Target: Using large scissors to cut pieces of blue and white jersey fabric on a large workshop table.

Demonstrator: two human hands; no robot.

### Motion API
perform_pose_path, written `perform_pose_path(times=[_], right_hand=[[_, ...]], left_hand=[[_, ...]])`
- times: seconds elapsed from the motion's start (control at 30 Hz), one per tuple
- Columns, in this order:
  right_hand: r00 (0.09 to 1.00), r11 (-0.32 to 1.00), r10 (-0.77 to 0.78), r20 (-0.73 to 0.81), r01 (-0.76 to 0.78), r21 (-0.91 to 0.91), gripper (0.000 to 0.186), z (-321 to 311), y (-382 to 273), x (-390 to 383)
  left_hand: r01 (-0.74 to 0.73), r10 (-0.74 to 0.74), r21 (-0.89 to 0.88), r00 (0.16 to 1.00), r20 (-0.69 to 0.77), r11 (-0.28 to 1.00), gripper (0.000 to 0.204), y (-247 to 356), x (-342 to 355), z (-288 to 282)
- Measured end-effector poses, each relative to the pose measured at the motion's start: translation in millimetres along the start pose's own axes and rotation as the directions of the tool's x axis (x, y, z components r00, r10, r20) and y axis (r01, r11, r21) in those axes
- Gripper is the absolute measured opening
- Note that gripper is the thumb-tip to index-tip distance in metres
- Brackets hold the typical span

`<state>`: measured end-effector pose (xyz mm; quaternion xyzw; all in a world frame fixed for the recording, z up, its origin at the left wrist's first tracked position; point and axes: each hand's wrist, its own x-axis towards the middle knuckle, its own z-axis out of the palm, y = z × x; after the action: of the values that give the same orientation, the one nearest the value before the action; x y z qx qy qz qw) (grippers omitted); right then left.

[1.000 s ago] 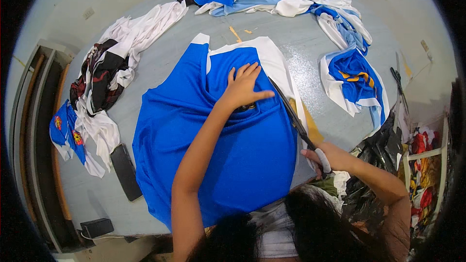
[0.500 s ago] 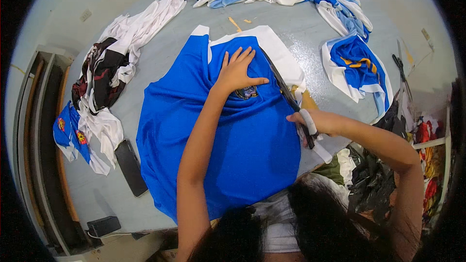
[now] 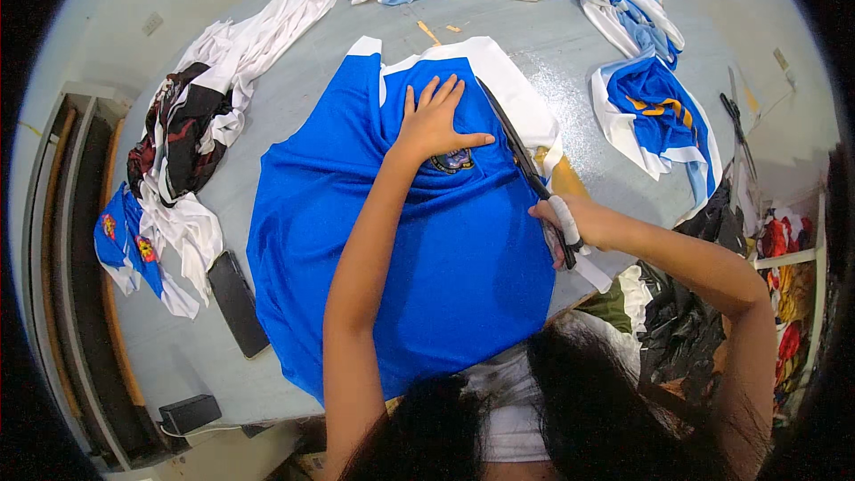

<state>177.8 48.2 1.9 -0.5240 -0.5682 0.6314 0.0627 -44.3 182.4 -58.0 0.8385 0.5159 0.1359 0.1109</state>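
A blue fabric piece (image 3: 401, 285) with white at its top and a crest lies over white fabric (image 3: 517, 102) on a grey table (image 3: 169, 365). My left hand (image 3: 436, 116) presses flat on the blue cloth beside the crest, thumb and fingers spread. At the cloth's right edge, my right hand (image 3: 570, 223) grips black scissors (image 3: 525, 156) with a white-wrapped handle, their long blades lying along that edge. A narrow white strip (image 3: 592, 272) hangs by the handle, and a mustard-yellow piece (image 3: 565, 183) shows beside the blades.
White and dark garments (image 3: 191, 151) line the table's left side, near a black phone (image 3: 236, 303) and small black box (image 3: 190, 411). Blue and white fabrics (image 3: 655, 116) curve round the back and right. Other scissors (image 3: 730, 116) lie far right, above a rack (image 3: 784, 263) of coloured cloth.
Compared with a second ago, my right hand and the scissors are further up along the blue cloth's edge. My left hand has shifted upward too. The view has moved slightly.
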Motion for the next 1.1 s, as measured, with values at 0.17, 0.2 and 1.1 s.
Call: perform_pose_path(times=[0.17, 0.2, 1.1], right_hand=[[0.998, 0.989, 0.049, 0.051, -0.041, -0.141, 0.033, -5.1, 0.7, 4.1], [0.997, 0.989, 0.049, 0.052, -0.042, -0.139, 0.033, -6.2, 2.8, 5.3], [0.999, 0.979, 0.045, -0.012, -0.041, 0.200, 0.045, -5.1, -5.6, 50.0]], left_hand=[[-0.004, 0.004, -0.010, 1.000, -0.006, 1.000, 0.112, 0.6, 0.5, -0.1], [-0.005, 0.005, -0.018, 1.000, -0.008, 1.000, 0.112, 0.5, 0.8, 0.0], [-0.011, 0.012, 0.047, 1.000, -0.019, 0.999, 0.108, 1.0, 1.7, 0.7]])
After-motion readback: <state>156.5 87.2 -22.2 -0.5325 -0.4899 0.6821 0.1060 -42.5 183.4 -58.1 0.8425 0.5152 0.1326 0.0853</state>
